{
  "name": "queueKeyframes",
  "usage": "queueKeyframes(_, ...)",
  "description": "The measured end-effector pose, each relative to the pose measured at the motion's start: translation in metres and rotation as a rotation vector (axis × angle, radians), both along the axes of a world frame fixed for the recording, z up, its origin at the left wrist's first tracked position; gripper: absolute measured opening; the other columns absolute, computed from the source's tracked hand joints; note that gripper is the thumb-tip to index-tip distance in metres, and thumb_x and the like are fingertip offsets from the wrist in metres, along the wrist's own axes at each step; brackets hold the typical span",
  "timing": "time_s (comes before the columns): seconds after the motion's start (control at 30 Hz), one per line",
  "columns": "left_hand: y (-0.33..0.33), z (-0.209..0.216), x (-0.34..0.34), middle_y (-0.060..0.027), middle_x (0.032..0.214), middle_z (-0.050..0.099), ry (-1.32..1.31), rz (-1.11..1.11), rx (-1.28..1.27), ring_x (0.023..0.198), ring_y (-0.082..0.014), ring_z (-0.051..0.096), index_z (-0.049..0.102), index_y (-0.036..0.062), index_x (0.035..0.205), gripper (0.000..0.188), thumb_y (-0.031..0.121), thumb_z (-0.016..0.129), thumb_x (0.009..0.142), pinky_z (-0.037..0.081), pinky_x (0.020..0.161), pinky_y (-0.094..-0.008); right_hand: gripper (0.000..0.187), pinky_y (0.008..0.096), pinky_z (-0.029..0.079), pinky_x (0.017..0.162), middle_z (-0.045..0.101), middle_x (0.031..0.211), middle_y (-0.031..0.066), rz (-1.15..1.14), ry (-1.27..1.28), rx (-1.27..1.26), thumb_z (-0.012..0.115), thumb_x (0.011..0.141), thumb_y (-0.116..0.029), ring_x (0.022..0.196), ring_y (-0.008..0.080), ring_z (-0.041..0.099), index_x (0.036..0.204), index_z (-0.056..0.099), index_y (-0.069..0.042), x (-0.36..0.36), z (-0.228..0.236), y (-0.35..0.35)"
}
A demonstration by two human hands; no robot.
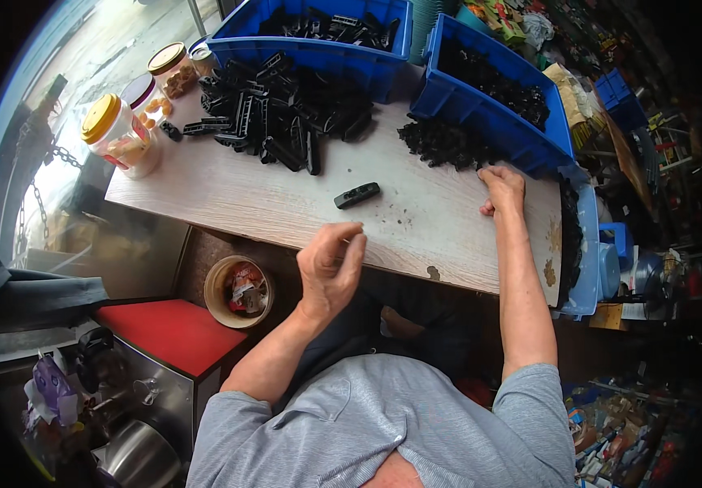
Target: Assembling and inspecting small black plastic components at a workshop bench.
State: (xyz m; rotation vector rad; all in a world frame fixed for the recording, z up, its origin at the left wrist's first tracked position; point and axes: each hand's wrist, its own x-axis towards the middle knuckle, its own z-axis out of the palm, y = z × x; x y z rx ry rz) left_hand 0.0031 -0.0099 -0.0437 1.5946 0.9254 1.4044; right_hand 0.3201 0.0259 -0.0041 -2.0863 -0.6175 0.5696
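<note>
Centrally, one oblong black block point(357, 195)

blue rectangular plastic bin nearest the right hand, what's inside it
The bin holds many small black pieces; they cover its floor, so anything buried there can't be seen.

small workshop: blue bins point(448, 102), heaped black plastic parts point(261, 114), worn worktable point(269, 195), dense clutter point(627, 431) alongside

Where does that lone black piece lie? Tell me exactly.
In the head view, the lone black piece lies near the middle of the table, just beyond the left hand and nearer the person than the heap of long black parts.
</note>
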Motion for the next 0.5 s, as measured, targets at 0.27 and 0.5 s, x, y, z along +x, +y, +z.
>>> queueKeyframes(0.27,-0.012,0.006,0.017,-0.0055,0.094,0.069,-0.085,-0.173,-0.3,0.078,-0.0099,0.063,0.066,-0.0021,0.106,0.015,0.005,0.065,0.094,0.05,0.07,-0.0221,0.02,0.0321,0.049,0.039,0.053,0.061,0.0039,0.04,0.078,0.022,0.07,0.084,-0.015,0.038,0.0129,0.043,0.099,0.069,-0.001,0.002,0.009,-0.011)
queueKeyframes(0.5,-0.002,0.021,0.061,-0.01,0.101,0.068,-0.254,-0.419,-0.65,0.086,-0.0154,0.067,0.061,-0.0051,0.118,0.03,0.014,0.066,0.095,0.057,0.075,-0.0272,0.014,0.0371,0.057,0.051,0.043,0.045,-0.0002,0.138,0.508,0.187,0.071,0.087,-0.016,0.036,0.0134,0.047,0.09,0.061,-0.007,-0.012,0.003,-0.051)
